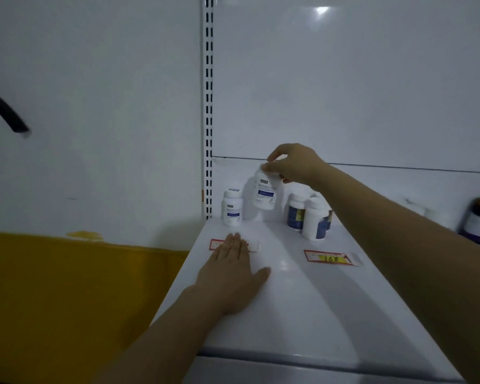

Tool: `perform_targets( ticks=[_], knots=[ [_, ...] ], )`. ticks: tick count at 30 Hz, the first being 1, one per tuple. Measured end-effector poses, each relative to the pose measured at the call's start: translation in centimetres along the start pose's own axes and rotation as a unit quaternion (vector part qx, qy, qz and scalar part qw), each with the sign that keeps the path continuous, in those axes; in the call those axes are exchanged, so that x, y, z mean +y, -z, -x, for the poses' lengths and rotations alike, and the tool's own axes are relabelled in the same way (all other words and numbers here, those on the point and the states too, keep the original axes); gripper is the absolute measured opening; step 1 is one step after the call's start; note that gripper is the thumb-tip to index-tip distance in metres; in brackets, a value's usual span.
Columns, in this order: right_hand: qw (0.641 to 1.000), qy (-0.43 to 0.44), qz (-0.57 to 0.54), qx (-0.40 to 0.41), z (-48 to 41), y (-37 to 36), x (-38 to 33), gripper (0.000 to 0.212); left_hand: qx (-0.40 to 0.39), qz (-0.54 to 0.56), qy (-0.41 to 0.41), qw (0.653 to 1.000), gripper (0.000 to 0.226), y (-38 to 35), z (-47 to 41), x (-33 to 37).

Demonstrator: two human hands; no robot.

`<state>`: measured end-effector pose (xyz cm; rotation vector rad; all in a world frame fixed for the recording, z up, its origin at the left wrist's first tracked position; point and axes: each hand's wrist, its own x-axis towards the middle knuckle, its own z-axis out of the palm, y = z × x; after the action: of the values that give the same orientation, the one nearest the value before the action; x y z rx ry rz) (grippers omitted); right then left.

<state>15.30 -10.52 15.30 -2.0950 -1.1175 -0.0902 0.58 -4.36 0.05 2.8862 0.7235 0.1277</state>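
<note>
The white pill bottle (265, 191) hangs tilted in the air above the white shelf (302, 300), pinched at its cap by the right hand (291, 164); a matching bottle (232, 207) stands just left below it; the left hand (232, 268) lies flat, fingers straight, on the shelf, covering a red price tag (215, 243); blue-labelled bottles (306, 216) stand to the right.

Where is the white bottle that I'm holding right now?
In the head view, the white bottle hangs tilted in the right hand, above the back left corner of the shelf, just right of a matching bottle standing there.
</note>
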Motion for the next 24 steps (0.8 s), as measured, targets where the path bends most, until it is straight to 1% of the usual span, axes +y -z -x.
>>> perform_targets(
  ticks=[2,3,4,6,8,9,11,13,16,18,20,24],
  knots=[
    [0.999,-0.004,-0.033,-0.003,0.9,1.4,-0.1,0.036,0.028,0.032,-0.001,0.999,0.084,0.5,-0.2,0.2],
    [0.999,-0.005,-0.041,-0.004,1.3,1.8,0.0,0.036,0.051,0.074,0.003,0.996,0.086,0.8,-0.5,0.3],
    [0.999,-0.006,-0.051,-0.005,1.6,2.0,0.1,0.036,0.082,0.131,0.007,0.988,0.087,1.4,-0.9,0.5],
    [0.997,-0.015,-0.079,-0.009,2.2,1.8,0.7,0.036,0.128,0.253,0.006,0.959,0.084,2.6,-2.0,1.0],
    [0.993,-0.025,-0.111,-0.011,2.7,1.2,1.6,0.036,0.114,0.350,-0.004,0.930,0.080,3.7,-2.9,1.9],
    [0.991,-0.029,-0.129,-0.010,3.0,0.7,2.1,0.037,0.105,0.384,-0.008,0.918,0.074,4.0,-3.4,2.4],
    [0.986,-0.036,-0.162,0.005,3.3,-0.3,3.3,0.037,0.109,0.404,-0.010,0.908,0.057,4.2,-4.1,3.0],
    [0.981,-0.049,-0.184,0.022,3.7,-1.3,4.4,0.039,0.110,0.408,-0.008,0.906,0.049,3.7,-4.6,2.8],
    [0.964,-0.073,-0.255,-0.002,4.5,-3.0,6.0,0.037,0.097,0.408,-0.006,0.908,0.046,2.4,-4.8,1.6],
    [0.954,-0.076,-0.289,-0.018,4.9,-4.0,7.0,0.037,0.100,0.401,-0.013,0.911,0.044,1.8,-4.8,0.9],
    [0.958,-0.065,-0.278,-0.018,4.8,-4.3,7.3,0.038,0.102,0.393,-0.029,0.913,0.043,1.8,-4.8,0.7],
    [0.966,-0.040,-0.255,0.015,4.1,-3.9,6.7,0.035,0.099,0.426,-0.054,0.898,0.046,2.3,-4.8,1.2]
  ],
)
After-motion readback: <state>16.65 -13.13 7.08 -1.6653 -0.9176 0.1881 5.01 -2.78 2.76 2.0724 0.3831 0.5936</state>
